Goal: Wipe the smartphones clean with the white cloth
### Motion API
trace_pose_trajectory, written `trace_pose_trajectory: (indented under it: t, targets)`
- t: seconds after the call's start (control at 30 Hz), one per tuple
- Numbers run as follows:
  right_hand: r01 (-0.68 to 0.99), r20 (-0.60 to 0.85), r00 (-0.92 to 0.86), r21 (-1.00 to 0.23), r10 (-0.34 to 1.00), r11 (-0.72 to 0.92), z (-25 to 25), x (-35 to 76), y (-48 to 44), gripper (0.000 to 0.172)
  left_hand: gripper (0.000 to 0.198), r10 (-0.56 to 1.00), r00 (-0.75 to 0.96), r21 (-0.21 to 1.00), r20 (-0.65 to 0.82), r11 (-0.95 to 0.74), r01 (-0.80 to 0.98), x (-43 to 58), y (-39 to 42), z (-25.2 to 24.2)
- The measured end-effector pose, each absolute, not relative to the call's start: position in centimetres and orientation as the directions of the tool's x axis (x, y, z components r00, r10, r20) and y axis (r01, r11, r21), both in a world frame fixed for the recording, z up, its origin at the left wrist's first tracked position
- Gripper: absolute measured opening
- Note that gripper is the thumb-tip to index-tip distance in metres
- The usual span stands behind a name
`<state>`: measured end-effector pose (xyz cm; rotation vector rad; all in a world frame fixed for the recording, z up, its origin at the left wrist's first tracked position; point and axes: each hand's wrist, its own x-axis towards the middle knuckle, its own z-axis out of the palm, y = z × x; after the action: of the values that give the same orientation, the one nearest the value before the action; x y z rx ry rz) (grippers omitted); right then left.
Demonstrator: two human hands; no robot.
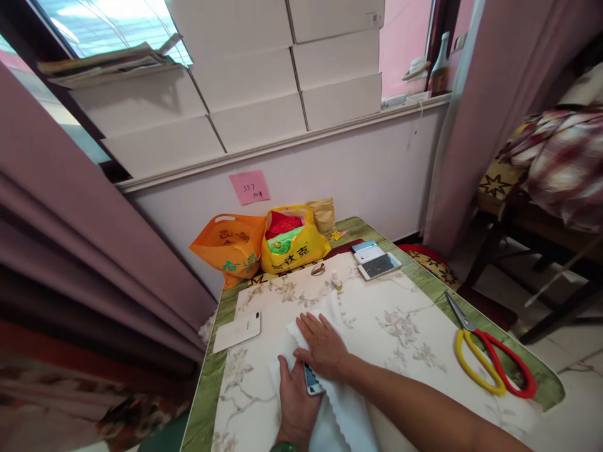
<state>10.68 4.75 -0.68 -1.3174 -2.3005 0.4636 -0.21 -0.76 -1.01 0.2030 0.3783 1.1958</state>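
Note:
My left hand [296,402] grips a small phone [311,380] from the left, its fingers curled round the edge, on top of a white cloth [343,408]. My right hand [321,344] lies flat, fingers stretched out, pressing the cloth over the upper part of the phone. Only the phone's lower end shows between the two hands. The cloth has a zigzag edge and lies on a flower-patterned sheet [400,320] that covers the table.
A white phone [238,330] lies to the left. Three more phones [375,258] and a small bottle [336,280] lie at the back. Scissors with red and yellow handles [490,358] lie at the right. Orange [230,246] and yellow bags [292,245] stand against the wall.

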Motion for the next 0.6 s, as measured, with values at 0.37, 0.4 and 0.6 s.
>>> trace_pose_trajectory:
  t: [0.37,0.4,0.6]
  targets:
    - [0.685,0.207,-0.541,-0.454,0.815,0.57,-1.2,11.2,4.6,0.072,0.046,0.899,0.28,0.353,-0.337,0.396,-0.848,-0.4,-1.0,-0.8]
    - [0.684,0.211,-0.546,-0.447,0.811,0.577,-1.1,11.4,4.4,0.072,0.047,0.898,0.269,0.357,-0.347,0.392,-0.848,-0.5,-1.0,-0.7]
    - [0.654,0.245,-0.599,-0.401,0.763,0.642,-1.8,12.2,2.5,0.077,0.054,0.834,0.17,0.4,-0.526,0.418,-0.815,-1.1,-1.2,-1.3]
